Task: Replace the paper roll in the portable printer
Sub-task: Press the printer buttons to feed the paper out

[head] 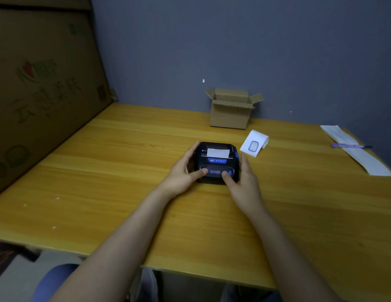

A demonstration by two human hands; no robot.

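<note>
A small black portable printer with blue buttons sits in the middle of the wooden table. A short white strip of paper sticks out of its top slot. My left hand grips the printer's left side, thumb resting on the front panel. My right hand holds the right side, thumb on the front panel too. A white paper roll with a blue-outlined label lies just right of the printer, apart from both hands.
A small open cardboard box stands at the back against the grey wall. A long white paper strip with a purple pen across it lies at the far right. A large printed cardboard sheet leans along the table's left side.
</note>
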